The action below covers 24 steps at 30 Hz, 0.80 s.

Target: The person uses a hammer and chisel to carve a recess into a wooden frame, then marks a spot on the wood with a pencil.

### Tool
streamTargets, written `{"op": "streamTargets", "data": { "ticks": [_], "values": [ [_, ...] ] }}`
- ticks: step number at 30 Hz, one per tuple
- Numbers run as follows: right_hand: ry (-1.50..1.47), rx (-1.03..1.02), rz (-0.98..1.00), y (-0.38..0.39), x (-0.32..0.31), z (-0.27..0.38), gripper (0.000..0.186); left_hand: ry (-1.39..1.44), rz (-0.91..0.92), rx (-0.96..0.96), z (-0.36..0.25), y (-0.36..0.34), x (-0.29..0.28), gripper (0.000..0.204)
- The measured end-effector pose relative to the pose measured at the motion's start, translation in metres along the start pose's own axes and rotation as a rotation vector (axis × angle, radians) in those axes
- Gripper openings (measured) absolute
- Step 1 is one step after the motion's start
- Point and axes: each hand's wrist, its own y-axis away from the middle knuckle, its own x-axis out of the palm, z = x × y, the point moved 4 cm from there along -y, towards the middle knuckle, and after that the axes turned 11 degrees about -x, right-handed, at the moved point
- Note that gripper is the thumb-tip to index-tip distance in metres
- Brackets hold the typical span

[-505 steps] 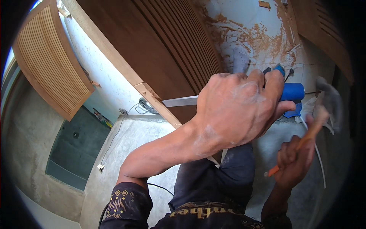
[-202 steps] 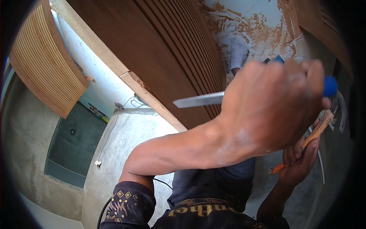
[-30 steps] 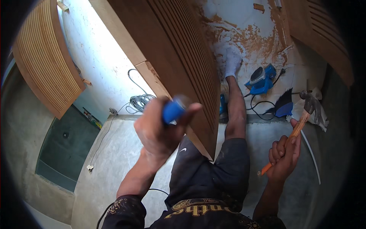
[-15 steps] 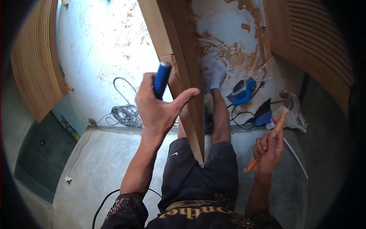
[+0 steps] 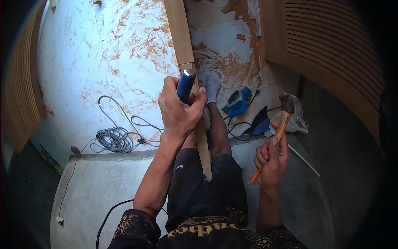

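Note:
My left hand grips the blue handle of a chisel upright, metal cap up, over the narrow edge of a wooden door panel; the blade is hidden behind my fingers. That panel stands edge-on between my legs, its near end at my dark shorts. On the right, my right hand holds a claw hammer by its wooden handle, orange at the lower end, with the metal head raised beside the panel.
Slatted wooden panels lean at both sides. A blue power planer, black-and-blue brush and plastic bag lie beyond my right leg. Coiled grey cable lies left on the shaving-strewn white surface, above a concrete step.
My view has swung so the panel appears edge-on. The chisel, held crosswise with blade showing earlier, is now upright at the edge; my thumb has closed in. The hammer stays in my right hand.

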Motion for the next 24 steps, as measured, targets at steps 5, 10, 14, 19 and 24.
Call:
{"op": "streamTargets", "data": {
  "ticks": [5,10,14,19,24],
  "values": [
    [0.038,0.013,0.015,0.003,0.026,-0.001,0.044,-0.012,-0.021,-0.057,-0.006,-0.004,-0.002,0.035],
    [0.02,0.039,0.066,0.0,0.033,-0.008,0.044,0.04,0.018,0.046,0.003,-0.006,-0.009,0.026],
    [0.028,0.05,0.084,-0.01,0.032,-0.01,0.043,0.166,0.074,-0.053,0.009,-0.002,-0.011,0.022],
    [0.028,0.066,0.102,-0.017,0.021,-0.009,0.043,0.351,0.022,-0.231,0.029,0.013,-0.014,0.016],
    [0.075,0.057,0.077,-0.026,0.005,-0.006,0.043,0.244,-0.177,-0.351,0.017,0.016,-0.032,0.036]
  ]
}}
